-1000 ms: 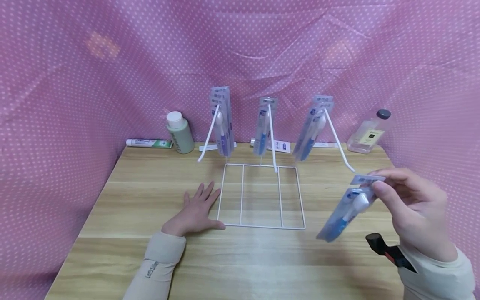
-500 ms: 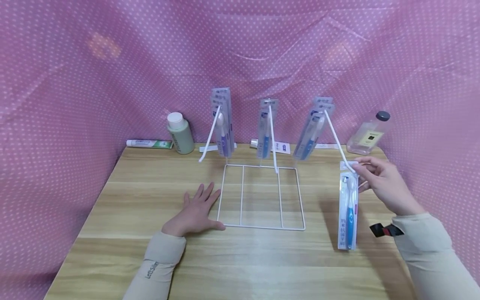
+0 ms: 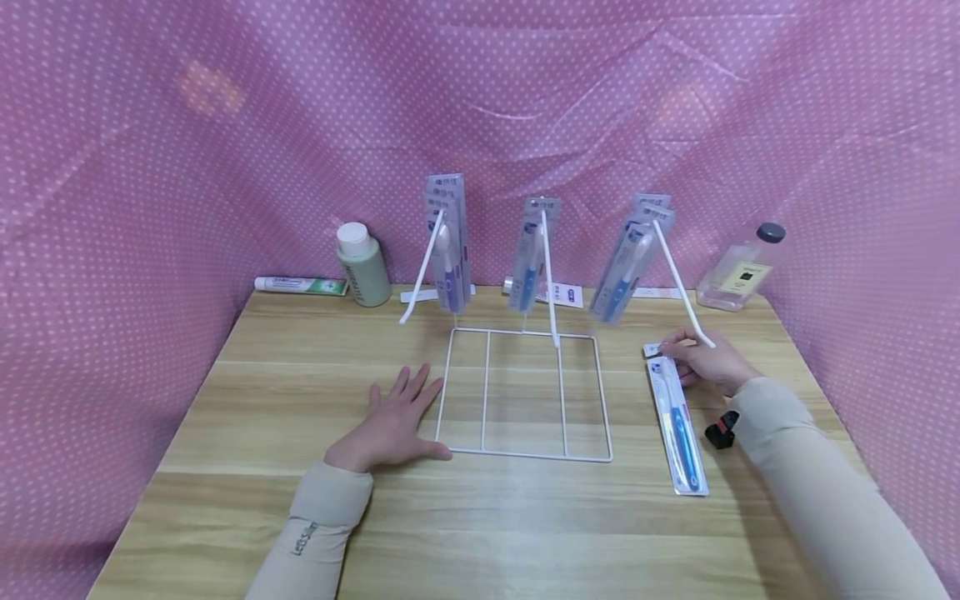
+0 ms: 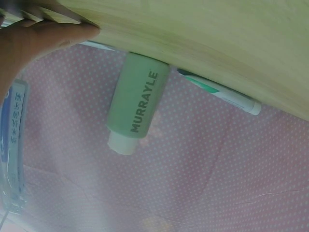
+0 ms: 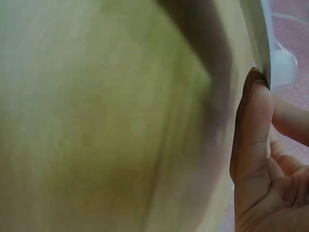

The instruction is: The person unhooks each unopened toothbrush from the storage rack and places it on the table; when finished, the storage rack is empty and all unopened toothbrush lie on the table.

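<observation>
In the head view, my right hand (image 3: 708,362) pinches the top of a packaged blue toothbrush (image 3: 679,433), low over the table to the right of a white wire rack (image 3: 485,392). The right wrist view shows the thumb (image 5: 256,121) against the pack's edge; most of the pack is outside that view. My left hand (image 3: 390,427) rests on the table with spread fingers beside the rack's left base wire. Packaged toothbrushes hang on the rack's hooks: purple ones (image 3: 448,267) at left, a blue one (image 3: 531,267) in the middle, blue ones (image 3: 624,275) at right.
Along the back edge of the wooden table (image 3: 262,400) are a toothpaste tube (image 3: 300,286), a green bottle (image 3: 365,271), a flat white-and-blue item (image 3: 564,294) and a clear bottle (image 3: 738,271). The right hook (image 3: 681,287) slopes out above my right hand. A pink dotted curtain (image 3: 480,100) surrounds the table.
My right hand brought the toothbrush pack in from the right to the right hook's tip, then down and left beneath it. My left hand has stayed in place.
</observation>
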### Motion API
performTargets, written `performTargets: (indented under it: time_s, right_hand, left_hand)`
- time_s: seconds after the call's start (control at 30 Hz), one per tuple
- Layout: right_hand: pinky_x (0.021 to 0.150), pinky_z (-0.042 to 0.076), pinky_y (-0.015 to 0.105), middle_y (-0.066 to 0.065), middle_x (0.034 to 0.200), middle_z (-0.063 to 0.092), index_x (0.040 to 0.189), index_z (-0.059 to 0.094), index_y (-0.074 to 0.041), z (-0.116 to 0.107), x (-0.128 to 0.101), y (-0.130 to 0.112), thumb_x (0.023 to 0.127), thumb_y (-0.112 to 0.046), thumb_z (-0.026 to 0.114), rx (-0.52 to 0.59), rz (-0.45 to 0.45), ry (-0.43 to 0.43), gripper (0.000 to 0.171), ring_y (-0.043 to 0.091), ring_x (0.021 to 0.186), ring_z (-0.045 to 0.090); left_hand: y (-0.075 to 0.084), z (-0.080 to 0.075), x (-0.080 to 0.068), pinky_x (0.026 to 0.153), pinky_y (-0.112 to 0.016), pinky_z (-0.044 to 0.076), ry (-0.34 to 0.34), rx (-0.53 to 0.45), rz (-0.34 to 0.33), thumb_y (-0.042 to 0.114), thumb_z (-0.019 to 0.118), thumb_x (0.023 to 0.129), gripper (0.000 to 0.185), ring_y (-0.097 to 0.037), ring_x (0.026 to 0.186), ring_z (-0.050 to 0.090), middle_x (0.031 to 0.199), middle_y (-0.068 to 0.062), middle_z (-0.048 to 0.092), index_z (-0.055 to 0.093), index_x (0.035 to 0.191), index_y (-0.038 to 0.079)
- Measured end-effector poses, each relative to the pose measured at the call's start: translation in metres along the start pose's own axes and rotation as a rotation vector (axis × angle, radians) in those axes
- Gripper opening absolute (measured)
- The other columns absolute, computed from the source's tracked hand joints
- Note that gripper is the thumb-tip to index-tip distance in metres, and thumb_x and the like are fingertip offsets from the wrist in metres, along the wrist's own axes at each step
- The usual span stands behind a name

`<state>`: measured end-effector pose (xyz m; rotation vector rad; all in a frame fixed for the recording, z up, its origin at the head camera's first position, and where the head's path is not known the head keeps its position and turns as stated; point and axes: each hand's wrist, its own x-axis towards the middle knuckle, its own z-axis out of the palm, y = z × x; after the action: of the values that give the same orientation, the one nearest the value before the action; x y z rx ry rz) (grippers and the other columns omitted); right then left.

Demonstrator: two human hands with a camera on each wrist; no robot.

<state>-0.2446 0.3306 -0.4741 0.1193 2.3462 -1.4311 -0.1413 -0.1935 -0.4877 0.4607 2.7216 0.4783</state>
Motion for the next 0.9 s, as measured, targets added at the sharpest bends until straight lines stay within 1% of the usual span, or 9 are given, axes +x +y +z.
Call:
performTargets:
  time_s: [0.07,0.17,0.3,0.4,0.5,0.63,0.9]
  right_hand:
    - [0.06,0.061,0.029,-0.007,0.079,0.067,0.123,0.057,0.003,0.003,0.003,0.003,0.109,-0.022,0.061,-0.005,0.017,0.005,0.03,0.007,0.066,0.064]
    - [0.059,0.06,0.027,-0.006,0.079,0.064,0.125,0.056,0.004,0.006,0.005,0.004,0.109,-0.023,0.06,-0.045,0.019,0.02,0.032,0.007,0.066,0.061]
    - [0.058,0.06,0.027,-0.004,0.078,0.063,0.126,0.058,0.003,0.009,0.005,0.005,0.109,-0.026,0.06,-0.149,0.018,0.066,0.034,0.008,0.065,0.061]
    - [0.057,0.059,0.026,-0.003,0.076,0.063,0.122,0.061,0.0,0.011,0.006,0.005,0.108,-0.028,0.062,-0.24,0.019,0.107,0.031,0.009,0.064,0.062]
    - [0.055,0.055,0.026,-0.002,0.071,0.061,0.118,0.06,-0.002,0.013,0.006,0.004,0.108,-0.029,0.063,-0.293,0.014,0.118,0.029,0.01,0.061,0.059]
    - [0.054,0.051,0.026,-0.002,0.066,0.058,0.116,0.058,-0.003,0.013,0.005,0.003,0.108,-0.028,0.062,-0.301,0.018,0.107,0.027,0.012,0.058,0.056]
    - [0.053,0.05,0.026,-0.002,0.066,0.06,0.117,0.058,-0.003,0.012,0.004,0.001,0.108,-0.028,0.062,-0.326,0.014,0.105,0.027,0.011,0.058,0.057]
  left_hand:
    - [0.0,0.0,0.0,0.119,-0.085,-0.001,-0.001,0.001,-0.001,0.072,0.08,0.079,0.121,-0.047,0.164,0.0,0.18,-0.014,0.004,0.024,0.171,0.016]
    - [0.001,-0.001,0.0,0.119,-0.085,-0.001,-0.001,0.0,0.001,0.071,0.08,0.08,0.121,-0.047,0.164,0.0,0.18,-0.014,0.004,0.023,0.171,0.016]
    - [0.001,-0.002,-0.001,0.119,-0.085,-0.001,0.001,0.005,0.005,0.072,0.08,0.079,0.121,-0.048,0.163,0.001,0.179,-0.015,0.005,0.024,0.17,0.015]
    - [0.001,-0.001,-0.001,0.119,-0.085,0.0,0.001,0.006,0.004,0.072,0.08,0.079,0.121,-0.048,0.164,0.001,0.179,-0.014,0.005,0.024,0.17,0.015]
    - [0.001,0.0,-0.001,0.119,-0.085,0.001,0.004,0.011,0.005,0.072,0.08,0.079,0.12,-0.048,0.164,0.002,0.179,-0.014,0.005,0.024,0.17,0.016]
    - [0.0,0.001,-0.001,0.119,-0.085,0.002,0.003,0.019,0.008,0.073,0.079,0.08,0.12,-0.048,0.164,0.003,0.179,-0.014,0.005,0.024,0.17,0.016]
    - [0.001,0.0,-0.002,0.119,-0.085,0.002,0.004,0.021,0.006,0.072,0.079,0.08,0.12,-0.047,0.164,0.003,0.18,-0.014,0.005,0.024,0.17,0.016]
